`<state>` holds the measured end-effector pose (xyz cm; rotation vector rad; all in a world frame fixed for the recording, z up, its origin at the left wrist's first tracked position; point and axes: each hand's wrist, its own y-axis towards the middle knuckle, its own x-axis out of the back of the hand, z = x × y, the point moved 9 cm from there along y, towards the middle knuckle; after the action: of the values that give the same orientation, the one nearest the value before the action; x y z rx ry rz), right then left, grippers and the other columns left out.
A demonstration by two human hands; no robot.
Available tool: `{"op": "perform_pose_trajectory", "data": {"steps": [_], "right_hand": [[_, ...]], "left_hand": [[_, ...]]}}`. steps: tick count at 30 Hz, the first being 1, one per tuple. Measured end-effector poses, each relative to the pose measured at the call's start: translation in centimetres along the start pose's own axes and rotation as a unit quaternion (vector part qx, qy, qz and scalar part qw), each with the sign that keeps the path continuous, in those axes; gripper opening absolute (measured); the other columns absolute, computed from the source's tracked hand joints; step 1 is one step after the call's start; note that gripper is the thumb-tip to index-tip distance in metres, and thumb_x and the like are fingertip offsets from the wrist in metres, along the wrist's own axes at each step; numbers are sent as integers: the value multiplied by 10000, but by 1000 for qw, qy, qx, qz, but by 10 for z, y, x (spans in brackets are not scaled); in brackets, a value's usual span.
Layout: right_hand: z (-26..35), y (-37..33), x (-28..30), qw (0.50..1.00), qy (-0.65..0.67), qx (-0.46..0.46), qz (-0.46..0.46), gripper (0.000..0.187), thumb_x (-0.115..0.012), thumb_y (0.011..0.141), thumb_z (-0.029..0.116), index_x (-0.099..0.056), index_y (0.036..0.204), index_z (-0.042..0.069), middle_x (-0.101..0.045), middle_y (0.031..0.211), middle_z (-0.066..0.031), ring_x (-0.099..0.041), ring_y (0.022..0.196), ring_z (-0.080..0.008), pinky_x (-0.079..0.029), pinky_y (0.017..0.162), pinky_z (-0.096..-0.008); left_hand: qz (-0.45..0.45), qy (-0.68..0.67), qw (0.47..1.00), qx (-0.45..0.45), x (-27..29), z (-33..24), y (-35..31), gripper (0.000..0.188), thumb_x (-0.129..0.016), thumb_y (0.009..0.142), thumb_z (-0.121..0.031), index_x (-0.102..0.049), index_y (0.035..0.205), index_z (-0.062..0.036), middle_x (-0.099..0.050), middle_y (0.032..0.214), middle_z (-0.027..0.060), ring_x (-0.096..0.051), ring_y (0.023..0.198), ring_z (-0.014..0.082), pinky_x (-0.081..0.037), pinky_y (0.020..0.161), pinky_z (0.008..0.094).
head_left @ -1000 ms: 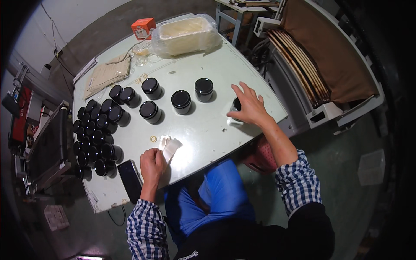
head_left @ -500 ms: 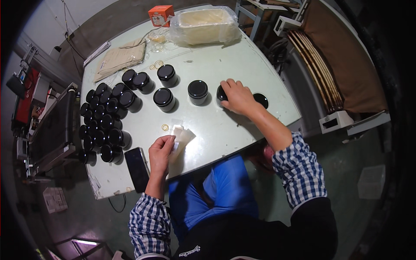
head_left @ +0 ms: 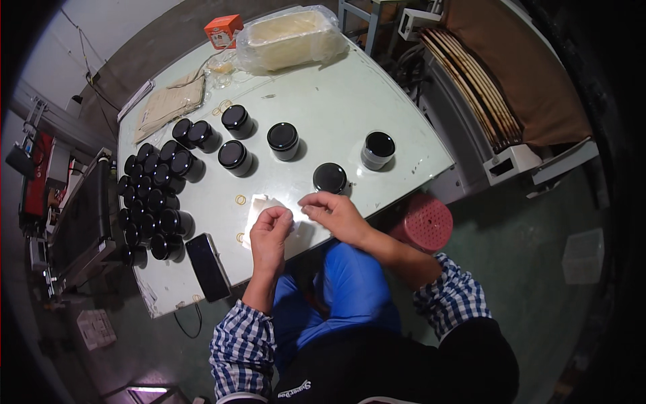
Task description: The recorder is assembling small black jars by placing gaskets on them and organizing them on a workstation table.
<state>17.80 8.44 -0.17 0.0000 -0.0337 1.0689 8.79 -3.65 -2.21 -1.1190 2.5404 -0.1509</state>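
My left hand (head_left: 270,231) and my right hand (head_left: 331,210) meet near the front edge of the pale table (head_left: 323,101), pinching a small white paper piece (head_left: 261,205) between them. A black-lidded jar (head_left: 330,178) stands just beyond my right hand. Three more black-lidded jars (head_left: 282,138) stand apart at mid table, and another jar (head_left: 378,148) is off to the right. A dense group of several black jars (head_left: 151,195) fills the left side.
A black phone (head_left: 207,266) lies at the front left edge. Rubber bands (head_left: 240,199) are scattered on the table. A bagged tray (head_left: 291,39), an orange box (head_left: 223,30) and beige cloth bags (head_left: 168,104) sit at the back. A red stool (head_left: 422,223) stands beside my right leg.
My right hand has drawn back from the jars at the right and joined my left hand on the white paper piece. The view has shifted with my head.
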Motion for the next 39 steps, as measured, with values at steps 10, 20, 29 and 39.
{"op": "perform_pose_trajectory", "data": {"steps": [10,20,29,39], "right_hand": [[-18,-5,23,998,12,-54,-40,154,-640,919,183,-613,916,31,-590,819,5,-541,702,-70,-449,627,-215],[-29,-9,96,960,-101,103,-241,250,-574,940,174,-595,1133,16,-608,1055,-133,-621,931,-237,-488,816,-335],[31,-9,80,879,-387,244,-134,462,-575,857,89,-507,1313,76,-479,1391,-99,-476,1253,-284,-447,951,-465],[15,-1,72,780,-583,226,-18,539,-548,848,89,-456,1377,136,-397,1480,-29,-369,1357,-252,-399,965,-583]], "left_hand": [[13,21,1000,4,-13,-10,-1,104,-605,933,-173,-610,935,-70,-648,905,26,-595,871,104,-444,742,237],[101,381,879,-269,-73,-31,36,101,-695,839,-147,-659,899,-73,-563,1246,163,-518,1135,290,-419,959,386],[206,517,759,-337,-128,-34,40,204,-733,766,-149,-674,950,-82,-540,1221,185,-466,1142,360,-402,964,440],[128,578,683,-427,-116,-21,16,672,-730,770,-238,-449,1363,-90,-381,1458,175,-350,1354,358,-397,982,482]]}}
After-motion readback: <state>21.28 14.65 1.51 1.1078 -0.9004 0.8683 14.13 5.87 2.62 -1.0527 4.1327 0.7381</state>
